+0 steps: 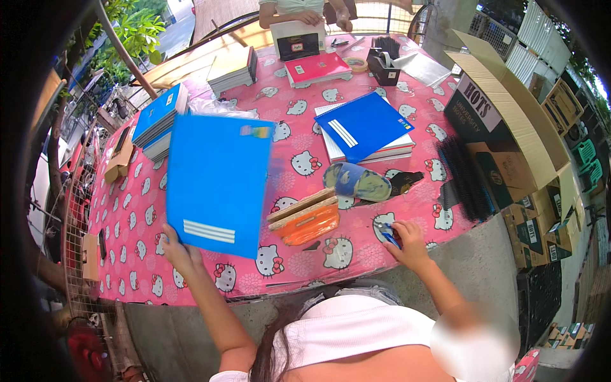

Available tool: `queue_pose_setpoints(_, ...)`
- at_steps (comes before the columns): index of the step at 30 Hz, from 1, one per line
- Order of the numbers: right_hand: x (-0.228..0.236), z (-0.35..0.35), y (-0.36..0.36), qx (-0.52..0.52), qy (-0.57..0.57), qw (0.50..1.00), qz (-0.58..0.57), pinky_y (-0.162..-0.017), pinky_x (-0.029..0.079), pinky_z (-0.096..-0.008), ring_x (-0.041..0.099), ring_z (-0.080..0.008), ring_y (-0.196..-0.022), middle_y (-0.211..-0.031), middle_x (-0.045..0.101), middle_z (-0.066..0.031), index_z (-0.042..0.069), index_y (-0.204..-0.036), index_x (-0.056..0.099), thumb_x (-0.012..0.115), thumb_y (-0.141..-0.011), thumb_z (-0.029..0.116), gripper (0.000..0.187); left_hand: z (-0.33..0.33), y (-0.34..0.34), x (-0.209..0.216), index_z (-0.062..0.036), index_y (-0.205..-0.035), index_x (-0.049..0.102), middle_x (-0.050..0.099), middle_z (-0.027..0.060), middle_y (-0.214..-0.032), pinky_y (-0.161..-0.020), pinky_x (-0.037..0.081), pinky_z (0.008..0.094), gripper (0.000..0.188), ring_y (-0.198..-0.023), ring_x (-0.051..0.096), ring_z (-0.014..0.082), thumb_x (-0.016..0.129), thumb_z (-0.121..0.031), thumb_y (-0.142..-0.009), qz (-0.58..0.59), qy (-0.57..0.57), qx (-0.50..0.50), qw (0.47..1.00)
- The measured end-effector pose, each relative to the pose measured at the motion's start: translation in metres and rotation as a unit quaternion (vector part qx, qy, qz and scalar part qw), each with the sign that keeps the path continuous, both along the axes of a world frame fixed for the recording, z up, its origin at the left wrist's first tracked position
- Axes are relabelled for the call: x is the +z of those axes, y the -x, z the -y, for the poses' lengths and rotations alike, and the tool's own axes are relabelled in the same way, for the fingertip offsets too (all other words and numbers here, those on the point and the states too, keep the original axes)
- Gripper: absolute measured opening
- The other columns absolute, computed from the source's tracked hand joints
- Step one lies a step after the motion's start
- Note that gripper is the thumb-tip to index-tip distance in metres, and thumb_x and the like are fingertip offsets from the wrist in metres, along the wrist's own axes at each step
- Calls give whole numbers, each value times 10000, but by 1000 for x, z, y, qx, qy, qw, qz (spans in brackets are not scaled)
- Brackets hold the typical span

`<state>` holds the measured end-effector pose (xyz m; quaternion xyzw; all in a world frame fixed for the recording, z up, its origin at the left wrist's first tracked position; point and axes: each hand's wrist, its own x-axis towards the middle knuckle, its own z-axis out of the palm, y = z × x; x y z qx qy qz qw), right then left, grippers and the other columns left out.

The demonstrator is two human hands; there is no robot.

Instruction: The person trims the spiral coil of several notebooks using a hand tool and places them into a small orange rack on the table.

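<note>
Both hands grip: left point(177, 249) blue notebook point(217, 183), right point(407, 240) small blue object point(389, 234).

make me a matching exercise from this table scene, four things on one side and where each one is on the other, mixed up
Things
1. blue notebook
2. red notebook
3. orange tool
4. small blue object

Places
A. on a stack at the far end of the pink tablecloth, near another person's hands
B. under the fingers of the right hand
C. lying on the cloth between the two hands, with wooden slats on top
D. held up by its lower corner in the left hand

Pairs: 1-D, 2-A, 3-C, 4-B
</note>
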<state>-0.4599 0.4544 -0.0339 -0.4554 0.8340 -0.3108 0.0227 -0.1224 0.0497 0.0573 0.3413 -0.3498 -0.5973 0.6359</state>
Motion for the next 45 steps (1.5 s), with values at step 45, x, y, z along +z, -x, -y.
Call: queue_pose_setpoints(45,79,280,174,443,-121,888,-20,-761,512,-396,665,-321,-874,-959,694,-143,41,-1025,681,687,-714,2,314,-124,188,-14,-130,-1129,640,643,56,-1114,-1031,284,500,394,-1036,588,233,713,-146,-743,562,432,-229,667)
